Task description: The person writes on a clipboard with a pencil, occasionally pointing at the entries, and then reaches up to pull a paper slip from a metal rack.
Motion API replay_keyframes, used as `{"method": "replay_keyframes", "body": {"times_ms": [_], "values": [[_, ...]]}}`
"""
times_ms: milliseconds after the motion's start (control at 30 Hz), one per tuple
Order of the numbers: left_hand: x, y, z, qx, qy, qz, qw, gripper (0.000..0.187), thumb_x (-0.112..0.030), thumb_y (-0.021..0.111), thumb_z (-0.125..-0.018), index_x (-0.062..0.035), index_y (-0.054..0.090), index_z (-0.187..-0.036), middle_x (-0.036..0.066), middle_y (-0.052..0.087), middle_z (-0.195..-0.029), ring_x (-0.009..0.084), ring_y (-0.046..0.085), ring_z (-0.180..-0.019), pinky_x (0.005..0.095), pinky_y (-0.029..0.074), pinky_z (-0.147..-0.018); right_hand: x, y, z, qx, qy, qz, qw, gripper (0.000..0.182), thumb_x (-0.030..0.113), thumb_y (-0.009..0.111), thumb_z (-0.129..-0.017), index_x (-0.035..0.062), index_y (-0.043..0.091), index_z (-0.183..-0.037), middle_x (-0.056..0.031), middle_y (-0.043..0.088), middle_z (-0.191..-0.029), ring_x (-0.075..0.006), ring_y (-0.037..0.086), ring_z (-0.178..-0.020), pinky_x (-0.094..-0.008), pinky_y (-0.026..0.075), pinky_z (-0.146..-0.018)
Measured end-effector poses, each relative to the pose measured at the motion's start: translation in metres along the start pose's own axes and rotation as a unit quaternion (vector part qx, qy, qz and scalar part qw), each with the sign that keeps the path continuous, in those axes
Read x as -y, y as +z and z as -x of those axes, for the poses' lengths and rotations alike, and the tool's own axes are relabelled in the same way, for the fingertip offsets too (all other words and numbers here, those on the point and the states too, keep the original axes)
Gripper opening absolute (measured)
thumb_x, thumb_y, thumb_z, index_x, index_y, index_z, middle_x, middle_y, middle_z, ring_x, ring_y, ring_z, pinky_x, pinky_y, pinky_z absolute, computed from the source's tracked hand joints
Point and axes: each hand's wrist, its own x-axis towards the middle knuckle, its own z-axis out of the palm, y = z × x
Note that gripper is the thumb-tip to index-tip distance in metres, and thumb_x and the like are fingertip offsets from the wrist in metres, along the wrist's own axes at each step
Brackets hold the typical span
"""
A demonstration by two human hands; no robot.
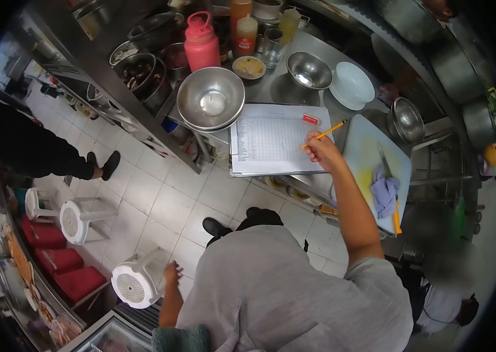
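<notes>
The right hand (321,151) is closed around a yellow pencil (334,127), its tip at the printed sheet (268,138) near the edge of the metal worktop (302,42). A red-sleeved eraser (311,119) lies on the sheet, just beyond the pencil. The left hand (172,273) hangs low, fingers loosely apart, near a white stool (135,286).
</notes>
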Motion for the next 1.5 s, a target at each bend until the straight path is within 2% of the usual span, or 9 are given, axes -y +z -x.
{"method": "replay_keyframes", "body": {"times_ms": [67,133,233,333,500,633,733,1133,1500], "values": [[-0.067,-0.031,-0.028,-0.022,-0.022,-0.005,1.000,0.038,-0.041,0.054,-0.087,-0.0067,0.052,-0.103,0.009,0.057,-0.092,0.0215,0.062,-0.075,0.0281,0.042,-0.046,-0.007,0.025,0.004,-0.017,-0.054,-0.108,0.993,0.010,0.017,0.055,-0.087,0.0091,0.051,-0.092,-0.0011,0.054,-0.067,-0.0086,0.046,-0.052,-0.0232,0.034,-0.045],[-0.119,-0.056,-0.054,-0.044,0.012,0.015,0.999,0.038,-0.042,0.054,-0.086,-0.0086,0.053,-0.103,0.007,0.058,-0.092,0.0202,0.061,-0.077,0.0310,0.044,-0.052,-0.012,0.053,0.008,-0.038,-0.091,-0.180,0.979,0.013,0.015,0.054,-0.090,0.0068,0.053,-0.100,-0.0054,0.062,-0.079,-0.0094,0.055,-0.064,-0.0230,0.043,-0.056],[-0.205,-0.062,-0.054,-0.063,0.055,0.035,0.996,0.039,-0.043,0.052,-0.088,-0.0095,0.052,-0.108,0.005,0.059,-0.105,0.0200,0.060,-0.091,0.0362,0.044,-0.070,-0.025,0.087,0.000,-0.067,-0.128,-0.179,0.973,0.017,0.015,0.053,-0.091,0.0054,0.054,-0.105,-0.0075,0.065,-0.088,-0.0110,0.059,-0.070,-0.0245,0.048,-0.063],[-0.247,-0.044,-0.050,-0.051,0.085,0.024,0.995,0.042,-0.043,0.049,-0.089,-0.0091,0.052,-0.114,0.006,0.058,-0.110,0.0189,0.060,-0.091,0.0354,0.044,-0.070,-0.045,0.098,-0.009,-0.083,-0.135,-0.081,0.984,0.015,0.013,0.052,-0.091,0.0040,0.055,-0.102,-0.0086,0.064,-0.087,-0.0122,0.059,-0.072,-0.0255,0.049,-0.066],[-0.225,0.001,-0.041,0.015,0.060,-0.049,0.997,0.044,-0.041,0.049,-0.089,-0.0082,0.051,-0.119,0.006,0.058,-0.110,0.0183,0.061,-0.091,0.0360,0.044,-0.071,-0.070,0.118,-0.010,-0.119,-0.150,-0.027,0.981,0.010,0.009,0.057,-0.086,0.0025,0.054,-0.094,-0.0072,0.064,-0.083,-0.0112,0.059,-0.070,-0.0242,0.050,-0.060],[-0.173,0.015,-0.030,0.016,-0.020,-0.133,0.991,0.038,-0.036,0.051,-0.090,-0.0056,0.056,-0.113,0.006,0.061,-0.101,0.0184,0.064,-0.081,0.0313,0.045,-0.059,-0.077,0.125,-0.003,-0.181,-0.125,0.050,0.974,0.013,0.012,0.063,-0.083,0.0025,0.055,-0.082,-0.0021,0.058,-0.070,-0.0070,0.050,-0.061,-0.0221,0.042,-0.055],[-0.155,0.005,-0.020,0.032,-0.007,-0.188,0.982,0.037,-0.034,0.051,-0.090,-0.0042,0.058,-0.109,0.007,0.062,-0.098,0.0176,0.064,-0.078,0.0305,0.044,-0.052,-0.087,0.128,-0.007,-0.209,-0.187,0.098,0.955,0.017,0.013,0.065,-0.081,0.0021,0.054,-0.074,-0.0002,0.054,-0.064,-0.0063,0.045,-0.058,-0.0225,0.039,-0.053],[-0.213,0.029,-0.020,0.017,0.028,-0.132,0.991,0.038,-0.034,0.051,-0.090,-0.0051,0.057,-0.113,0.006,0.062,-0.101,0.0170,0.064,-0.082,0.0306,0.044,-0.060,-0.097,0.130,-0.011,-0.230,-0.187,0.134,0.946,0.019,0.010,0.066,-0.080,0.0020,0.052,-0.070,-0.0027,0.054,-0.059,-0.0077,0.047,-0.054,-0.0243,0.042,-0.053],[-0.190,0.024,-0.021,0.031,-0.007,-0.166,0.986,0.037,-0.033,0.051,-0.090,-0.0051,0.057,-0.114,0.006,0.062,-0.101,0.0175,0.065,-0.083,0.0283,0.044,-0.058,-0.087,0.134,-0.007,-0.220,-0.223,0.158,0.936,0.017,0.008,0.065,-0.080,0.0021,0.053,-0.070,-0.0031,0.054,-0.058,-0.0084,0.048,-0.053,-0.0244,0.042,-0.052]]}}
